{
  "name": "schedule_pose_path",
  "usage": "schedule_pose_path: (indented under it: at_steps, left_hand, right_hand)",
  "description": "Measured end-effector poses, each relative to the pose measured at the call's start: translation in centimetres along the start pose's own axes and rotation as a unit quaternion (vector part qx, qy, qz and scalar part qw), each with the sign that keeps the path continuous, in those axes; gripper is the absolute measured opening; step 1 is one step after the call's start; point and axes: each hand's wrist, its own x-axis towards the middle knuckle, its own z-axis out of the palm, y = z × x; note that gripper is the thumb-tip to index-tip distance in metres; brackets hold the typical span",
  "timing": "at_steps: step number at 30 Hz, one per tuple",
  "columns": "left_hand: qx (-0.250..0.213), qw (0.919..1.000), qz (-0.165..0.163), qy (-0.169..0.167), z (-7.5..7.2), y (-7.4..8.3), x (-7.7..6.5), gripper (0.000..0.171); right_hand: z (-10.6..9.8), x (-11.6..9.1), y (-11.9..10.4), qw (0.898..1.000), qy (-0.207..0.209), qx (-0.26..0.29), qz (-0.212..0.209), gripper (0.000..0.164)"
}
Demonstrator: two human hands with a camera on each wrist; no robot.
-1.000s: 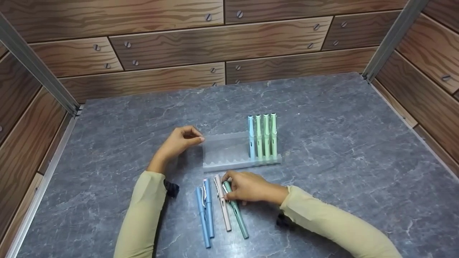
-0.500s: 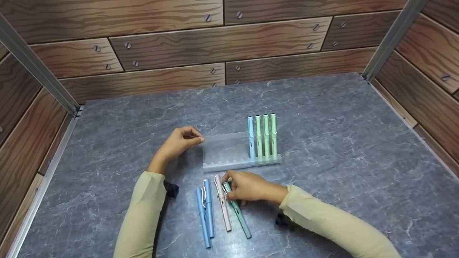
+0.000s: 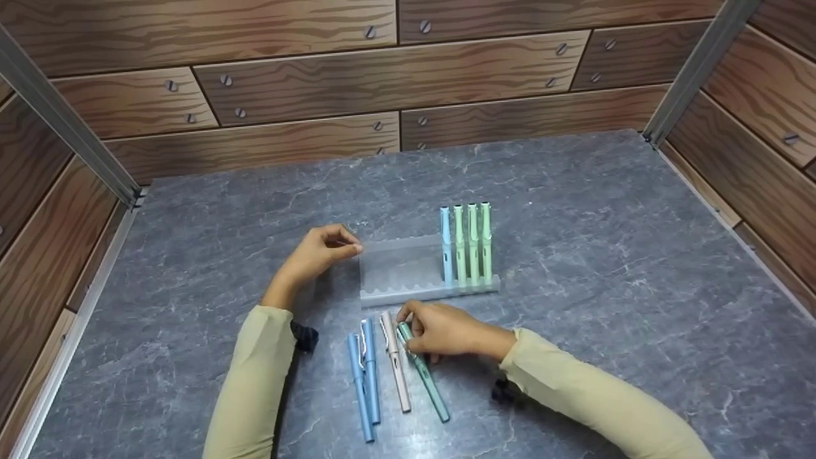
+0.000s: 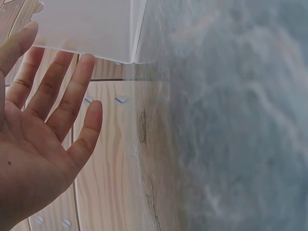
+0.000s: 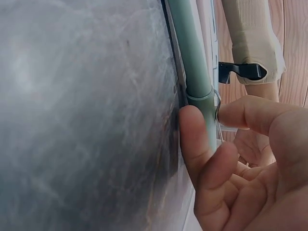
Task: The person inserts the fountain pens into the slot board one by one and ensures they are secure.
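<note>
Part-closed hands (image 3: pixel 315 255) (image 3: pixel 446 329): green pen (image 3: pixel 428 380), apparently rack (image 3: pixel 400 262)

Your head cam looks forward-down across the table (image 3: pixel 574 287); wrist cams (image 3: pixel 305 336) sit close, rolled sideways. Left faces your left hand (image 4: pixel 43 139) and the rack (image 4: pixel 86 29), right your right hand (image 5: pixel 245 178) and green pen (image 5: pixel 192 53); head shares both.

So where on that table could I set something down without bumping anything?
Bare table: between the rack and the right edge; left of the left sleeve; and between the rack and the back wall. Crowded: in front of the rack, where two blue pens, a pink pen and the right hand with a green pen lie close.
</note>
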Motion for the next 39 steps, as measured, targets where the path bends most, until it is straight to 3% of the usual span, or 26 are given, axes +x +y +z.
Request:
schedule_pose_path:
  at_steps: [15,30,39]
  left_hand:
    - [-0.001,1.0000,0.001,0.001,0.1,-0.1,0.1,0.018]
    - [-0.014,0.9999,-0.001,0.003,0.1,0.2,-0.1,0.015]
    - [0.000,1.0000,-0.001,0.002,0.1,0.2,-0.1,0.016]
  right_hand:
    - [-0.4,-0.2,0.6,0.998,-0.010,0.061,-0.009,0.038]
    - [-1.0,-0.2,1.0,0.987,-0.035,0.154,-0.017,0.038]
    - [-1.2,-0.3,1.1,0.983,-0.036,0.181,-0.020,0.037]
